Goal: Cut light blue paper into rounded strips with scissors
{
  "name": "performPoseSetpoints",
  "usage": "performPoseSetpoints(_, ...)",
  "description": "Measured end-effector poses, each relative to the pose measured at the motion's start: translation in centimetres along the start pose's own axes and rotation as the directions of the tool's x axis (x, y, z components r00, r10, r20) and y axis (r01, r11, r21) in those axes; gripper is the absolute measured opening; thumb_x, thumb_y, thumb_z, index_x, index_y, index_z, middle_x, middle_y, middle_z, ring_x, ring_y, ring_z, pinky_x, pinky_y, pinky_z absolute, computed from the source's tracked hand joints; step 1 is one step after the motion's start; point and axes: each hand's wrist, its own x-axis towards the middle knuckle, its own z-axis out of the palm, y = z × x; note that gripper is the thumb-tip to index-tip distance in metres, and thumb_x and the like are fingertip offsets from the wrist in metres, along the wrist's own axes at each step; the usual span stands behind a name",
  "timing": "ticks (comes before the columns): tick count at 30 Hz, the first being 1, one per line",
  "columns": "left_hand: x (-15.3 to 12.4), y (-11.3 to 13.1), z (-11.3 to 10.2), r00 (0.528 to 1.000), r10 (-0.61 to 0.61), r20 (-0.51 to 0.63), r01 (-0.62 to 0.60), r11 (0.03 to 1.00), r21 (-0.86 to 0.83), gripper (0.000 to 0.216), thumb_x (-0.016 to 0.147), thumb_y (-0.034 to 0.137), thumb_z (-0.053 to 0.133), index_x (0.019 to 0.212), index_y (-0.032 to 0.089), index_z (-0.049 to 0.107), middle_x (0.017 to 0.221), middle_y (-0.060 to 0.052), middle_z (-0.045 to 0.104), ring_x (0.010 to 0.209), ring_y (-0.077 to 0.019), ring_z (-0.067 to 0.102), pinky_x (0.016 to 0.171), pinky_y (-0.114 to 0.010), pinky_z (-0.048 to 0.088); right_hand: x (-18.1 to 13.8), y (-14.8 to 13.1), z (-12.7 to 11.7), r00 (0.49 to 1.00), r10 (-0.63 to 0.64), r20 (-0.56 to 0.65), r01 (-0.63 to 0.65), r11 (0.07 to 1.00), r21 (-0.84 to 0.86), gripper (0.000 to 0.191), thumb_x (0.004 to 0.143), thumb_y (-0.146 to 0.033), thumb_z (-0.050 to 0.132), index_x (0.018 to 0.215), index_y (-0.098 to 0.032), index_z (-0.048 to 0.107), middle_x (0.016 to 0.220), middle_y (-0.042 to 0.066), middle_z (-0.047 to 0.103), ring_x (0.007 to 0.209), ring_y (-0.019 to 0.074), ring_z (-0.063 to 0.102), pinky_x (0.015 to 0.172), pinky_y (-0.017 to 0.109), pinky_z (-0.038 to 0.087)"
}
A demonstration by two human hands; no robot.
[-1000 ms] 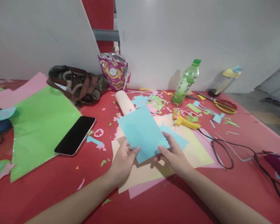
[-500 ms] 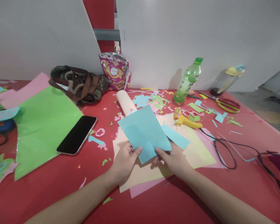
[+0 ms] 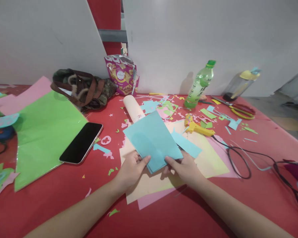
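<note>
Holds blue paper point(image 3: 152, 137), apparently doubled, in narrow pinches of left hand point(image 3: 130, 168) and right hand point(image 3: 186, 169), with cream sheet point(image 3: 149, 185) beneath both.

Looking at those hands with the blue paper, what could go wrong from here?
The left hand and right hand pinch the blue paper near its lower corner, so it might crease or slip. The glue gun lies by paper scraps; if hot, which I can't tell, it could mark them. Its cord loops beside the right forearm, so an arm might snag it.
</note>
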Motion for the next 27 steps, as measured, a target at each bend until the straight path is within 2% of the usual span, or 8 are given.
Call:
performPoseSetpoints(3,-0.1,0.3,0.2,1.000,-0.017,-0.010,0.017,0.999,-0.040,0.031,0.073,0.035,0.054,0.092,0.011,0.053,0.089,-0.009,0.066,0.082,-0.0218,0.061,0.077,-0.035,0.047,-0.1,0.2,0.3,0.998,-0.001,0.063,-0.003,0.997,0.078,0.026,0.072,-0.040,0.050,0.066,-0.015,0.051,0.047,0.003,0.063,0.046,0.0154,0.061,0.044,0.023,0.041)
performPoseSetpoints(9,-0.3,0.5,0.5,1.000,-0.020,0.009,0.021,1.000,-0.017,0.027,0.075,0.035,0.051,0.088,0.012,0.049,0.086,-0.009,0.065,0.083,-0.0220,0.060,0.079,-0.036,0.045,-0.1,0.1,0.4,0.999,0.028,-0.026,-0.026,0.998,0.066,0.018,0.068,-0.032,0.056,0.066,-0.015,0.051,0.043,0.000,0.061,0.041,0.0128,0.057,0.041,0.021,0.039)
performPoseSetpoints(14,-0.4,0.5,0.4,0.975,0.161,-0.155,-0.171,0.984,-0.049,0.033,0.075,0.024,0.052,0.095,0.023,0.026,0.095,-0.003,0.055,0.076,-0.0145,0.060,0.070,-0.034,0.049,0.1,-0.4,0.1,0.982,0.117,-0.149,-0.116,0.993,0.015,0.019,0.069,-0.030,0.054,0.058,-0.014,0.053,0.044,0.002,0.061,0.040,0.0110,0.053,0.040,0.020,0.039)
performPoseSetpoints(16,-0.4,0.6,0.4,0.959,0.243,-0.149,-0.250,0.968,-0.033,0.034,0.073,0.020,0.052,0.091,0.025,0.024,0.094,0.000,0.052,0.073,-0.0118,0.059,0.067,-0.031,0.048,0.1,-0.5,0.1,0.980,0.113,-0.164,-0.115,0.993,-0.001,0.021,0.068,-0.031,0.053,0.056,-0.014,0.053,0.044,0.002,0.061,0.039,0.0113,0.053,0.039,0.021,0.038)
performPoseSetpoints(19,-0.5,0.8,0.3,0.961,0.269,-0.065,-0.251,0.946,0.204,0.022,0.073,0.020,0.051,0.089,0.022,0.035,0.074,0.004,0.049,0.061,-0.0087,0.053,0.059,-0.023,0.045,0.0,-0.3,0.4,0.992,0.071,-0.105,-0.069,0.997,0.018,0.019,0.067,-0.032,0.055,0.063,-0.014,0.054,0.043,0.001,0.060,0.041,0.0130,0.056,0.040,0.021,0.040)
performPoseSetpoints(23,-0.6,1.0,0.2,0.971,0.218,-0.093,-0.144,0.855,0.499,0.013,0.074,0.026,0.050,0.084,0.018,0.051,0.059,0.005,0.044,0.045,-0.0071,0.040,0.045,-0.020,0.036,-0.1,0.2,0.5,1.000,-0.002,0.011,0.002,1.000,0.006,0.020,0.071,-0.035,0.051,0.070,-0.015,0.051,0.047,0.002,0.063,0.043,0.0153,0.060,0.040,0.022,0.042)
performPoseSetpoints(25,-0.5,1.1,-0.1,0.961,0.253,-0.107,-0.158,0.827,0.540,0.015,0.074,0.027,0.050,0.085,0.017,0.053,0.055,0.005,0.043,0.043,-0.0077,0.039,0.044,-0.019,0.035,-0.1,0.4,0.2,0.997,-0.083,-0.002,0.083,0.992,-0.099,0.020,0.074,-0.034,0.048,0.068,-0.016,0.051,0.051,0.003,0.064,0.044,0.0153,0.061,0.043,0.023,0.044)
performPoseSetpoints(27,-0.3,1.1,-0.5,0.944,0.298,-0.140,-0.170,0.804,0.570,0.017,0.075,0.027,0.049,0.088,0.018,0.053,0.052,0.006,0.042,0.043,-0.0083,0.040,0.043,-0.019,0.034,-0.1,0.6,-0.5,0.959,-0.268,-0.090,0.231,0.927,-0.295,0.019,0.076,-0.030,0.044,0.066,-0.016,0.052,0.057,0.005,0.065,0.049,0.0155,0.061,0.048,0.025,0.047)
